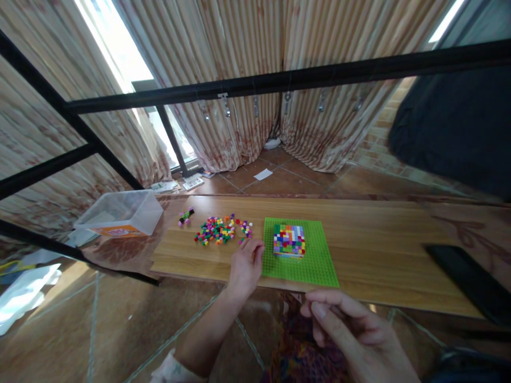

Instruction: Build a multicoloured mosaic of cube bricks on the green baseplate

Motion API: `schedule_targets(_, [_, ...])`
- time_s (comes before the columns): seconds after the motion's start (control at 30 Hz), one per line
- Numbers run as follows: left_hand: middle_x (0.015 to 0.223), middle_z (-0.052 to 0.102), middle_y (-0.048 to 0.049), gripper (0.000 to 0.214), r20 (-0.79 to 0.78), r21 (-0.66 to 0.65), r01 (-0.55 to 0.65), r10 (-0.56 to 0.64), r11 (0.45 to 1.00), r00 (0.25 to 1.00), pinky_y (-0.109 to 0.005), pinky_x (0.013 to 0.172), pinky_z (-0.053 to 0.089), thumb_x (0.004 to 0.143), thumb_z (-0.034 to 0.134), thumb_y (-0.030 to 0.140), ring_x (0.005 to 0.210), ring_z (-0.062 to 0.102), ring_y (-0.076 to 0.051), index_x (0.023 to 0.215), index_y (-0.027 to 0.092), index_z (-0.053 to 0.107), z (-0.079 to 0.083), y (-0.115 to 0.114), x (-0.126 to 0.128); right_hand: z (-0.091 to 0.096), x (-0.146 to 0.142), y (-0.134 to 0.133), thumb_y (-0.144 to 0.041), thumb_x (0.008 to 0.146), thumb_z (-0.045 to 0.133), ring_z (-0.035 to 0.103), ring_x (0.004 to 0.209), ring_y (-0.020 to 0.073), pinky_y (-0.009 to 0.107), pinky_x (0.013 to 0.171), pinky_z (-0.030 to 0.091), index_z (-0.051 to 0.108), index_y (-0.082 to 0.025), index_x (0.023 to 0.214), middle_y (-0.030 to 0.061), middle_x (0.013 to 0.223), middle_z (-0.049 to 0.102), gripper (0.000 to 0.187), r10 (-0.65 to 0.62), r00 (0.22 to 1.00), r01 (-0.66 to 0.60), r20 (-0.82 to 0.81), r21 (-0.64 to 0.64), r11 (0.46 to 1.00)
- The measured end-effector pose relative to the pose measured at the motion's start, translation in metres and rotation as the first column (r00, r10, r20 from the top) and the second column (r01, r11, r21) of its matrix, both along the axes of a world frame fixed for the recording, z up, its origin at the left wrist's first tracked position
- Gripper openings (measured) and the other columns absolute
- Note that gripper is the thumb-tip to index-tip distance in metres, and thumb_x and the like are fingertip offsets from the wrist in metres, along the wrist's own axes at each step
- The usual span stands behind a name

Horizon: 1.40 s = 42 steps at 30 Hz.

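Observation:
My left hand (pixel 246 264) is over the board's front part, its fingers curled together between a green studded baseplate (pixel 315 271) and a scatter of small bricks. Whatever those fingers may hold is hidden. On the baseplate stands a block of stacked multicoloured bricks (pixel 289 240), with mixed colours on top. Nearer to me, my right hand (pixel 353 332) hovers in front of the board's edge, thumb and fingertips pinched. Anything in that pinch is too small to make out. To the left lies a loose pile of colourful small bricks (pixel 215 230), with several strays close to my left hand.
A small cluster of black, green and pink bricks (pixel 186 216) lies left of the pile. Beyond it is a clear plastic bin (pixel 125 213). A dark flat object (pixel 467 279) rests on the wooden board (pixel 371 239) at right. A black metal bar (pixel 255 82) crosses ahead.

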<state>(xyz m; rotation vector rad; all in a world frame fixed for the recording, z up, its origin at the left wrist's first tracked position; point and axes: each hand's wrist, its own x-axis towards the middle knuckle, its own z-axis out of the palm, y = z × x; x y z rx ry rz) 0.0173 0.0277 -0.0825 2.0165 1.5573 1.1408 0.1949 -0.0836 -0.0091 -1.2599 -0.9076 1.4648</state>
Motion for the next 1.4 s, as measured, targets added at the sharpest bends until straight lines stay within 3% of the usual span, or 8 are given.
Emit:
schedule_targets(0.37, [0.080, 0.062, -0.0023, 0.015, 0.273, -0.114, 0.122, -0.087, 0.986, 0.958, -0.027, 0.073, 0.046, 0.081, 0.052, 0.017, 0.077, 0.058, -0.014, 0.082, 0.019, 0.067, 0.011, 0.007, 0.030, 0.003, -0.004, 0.001, -0.038, 0.074, 0.073, 0.056, 0.052, 0.0074, 0.016, 0.049, 0.044, 0.073, -0.024, 0.081, 0.0010, 0.071, 0.070, 0.016, -0.042, 0.997, 0.042, -0.061, -0.014, 0.999])
schedule_targets(0.43, [0.069, 0.060, -0.0001, 0.011, 0.559, -0.297, 0.145, 0.049, 0.944, 0.828, -0.024, 0.064, 0.046, 0.076, 0.055, 0.019, 0.065, 0.056, -0.012, 0.077, 0.018, 0.066, 0.009, 0.008, 0.029, 0.007, -0.007, 0.001, -0.039, 0.072, 0.074, 0.056, 0.051, 0.0068, 0.015, 0.049, 0.044, 0.073, -0.023, 0.080, 0.0012, 0.070, 0.070, 0.017, -0.079, 0.995, 0.077, -0.068, -0.034, 0.996])
schedule_targets(0.57, [0.062, 0.056, 0.0025, 0.008, 0.844, -0.513, 0.354, 0.385, 0.782, 0.372, -0.020, 0.056, 0.044, 0.063, 0.063, 0.019, 0.056, 0.054, -0.008, 0.069, 0.015, 0.061, 0.010, 0.009, 0.021, 0.014, -0.011, 0.000, -0.039, 0.071, 0.075, 0.054, 0.051, 0.0058, 0.015, 0.049, 0.042, 0.073, -0.022, 0.078, 0.0018, 0.070, 0.071, 0.018, -0.139, 0.987, 0.134, -0.084, -0.067, 0.989])
schedule_targets(0.63, [0.064, 0.057, 0.0016, 0.013, 0.840, -0.537, 0.381, 0.435, 0.752, 0.325, -0.018, 0.053, 0.042, 0.061, 0.066, 0.022, 0.057, 0.053, -0.007, 0.068, 0.014, 0.060, 0.013, 0.009, 0.019, 0.016, -0.012, 0.000, -0.038, 0.071, 0.075, 0.054, 0.050, 0.0056, 0.015, 0.048, 0.041, 0.073, -0.022, 0.078, 0.0020, 0.070, 0.071, 0.018, -0.134, 0.988, 0.128, -0.081, -0.071, 0.989])
schedule_targets(0.83, [0.059, 0.055, 0.0041, 0.015, 0.714, -0.475, 0.238, 0.212, 0.847, 0.667, -0.017, 0.047, 0.031, 0.065, 0.069, 0.025, 0.050, 0.043, -0.005, 0.074, 0.015, 0.064, 0.015, 0.009, 0.032, 0.010, -0.010, 0.001, -0.039, 0.073, 0.073, 0.054, 0.050, 0.0057, 0.015, 0.048, 0.042, 0.073, -0.022, 0.079, 0.0019, 0.070, 0.071, 0.018, -0.119, 0.990, 0.115, -0.078, -0.056, 0.992])
schedule_targets(1.0, [0.069, 0.061, 0.0018, 0.015, 0.231, -0.253, 0.050, 0.010, 0.966, 0.973, -0.022, 0.060, 0.039, 0.075, 0.059, 0.019, 0.062, 0.051, -0.010, 0.086, 0.020, 0.069, 0.009, 0.012, 0.044, 0.003, -0.006, 0.003, -0.039, 0.075, 0.071, 0.055, 0.051, 0.0066, 0.015, 0.049, 0.043, 0.073, -0.023, 0.082, 0.0020, 0.072, 0.071, 0.017, -0.070, 0.994, 0.070, -0.080, -0.003, 0.998])
schedule_targets(1.17, [0.087, 0.068, -0.0001, 0.022, -0.141, -0.146, 0.035, -0.056, 0.989, 0.988, -0.024, 0.068, 0.042, 0.084, 0.050, 0.021, 0.072, 0.059, -0.012, 0.097, 0.025, 0.068, 0.008, 0.008, 0.045, 0.001, -0.005, 0.002, -0.039, 0.076, 0.071, 0.055, 0.051, 0.0064, 0.016, 0.048, 0.043, 0.073, -0.023, 0.082, 0.0020, 0.072, 0.071, 0.018, -0.056, 0.996, 0.055, -0.072, -0.012, 0.998])
schedule_targets(1.4, [0.090, 0.069, 0.0002, 0.021, -0.190, -0.156, 0.015, -0.045, 0.988, 0.981, -0.023, 0.066, 0.041, 0.086, 0.050, 0.023, 0.071, 0.060, -0.012, 0.097, 0.025, 0.068, 0.005, 0.014, 0.044, 0.004, -0.006, 0.001, -0.039, 0.076, 0.071, 0.053, 0.050, 0.0057, 0.015, 0.048, 0.041, 0.072, -0.023, 0.082, 0.0020, 0.072, 0.071, 0.017, -0.088, 0.992, 0.086, -0.087, -0.035, 0.996])
